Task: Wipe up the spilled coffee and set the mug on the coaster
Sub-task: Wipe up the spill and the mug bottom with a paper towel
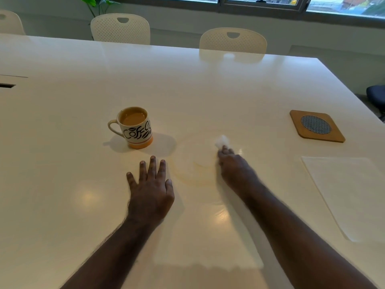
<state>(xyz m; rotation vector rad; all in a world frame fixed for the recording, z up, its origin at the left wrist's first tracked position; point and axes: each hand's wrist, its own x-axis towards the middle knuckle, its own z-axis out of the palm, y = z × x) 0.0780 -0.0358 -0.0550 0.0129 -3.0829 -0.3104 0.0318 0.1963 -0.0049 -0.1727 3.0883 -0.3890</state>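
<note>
A white mug with "Coffee" lettering and an orange base stands upright on the white table, full of milky coffee, handle to the left. A faint brown coffee smear curves on the table between my hands. My right hand is closed on a crumpled white tissue, pressed on the table at the smear's far right edge; the hand is blurred. My left hand lies flat with fingers spread, just in front of the mug. A square wooden coaster with a round woven centre sits at the right.
A flat white sheet lies at the right near the table's edge. Another pale sheet lies between my forearms. Three white chairs, one of them, stand along the far side. A cable slot is at the far left.
</note>
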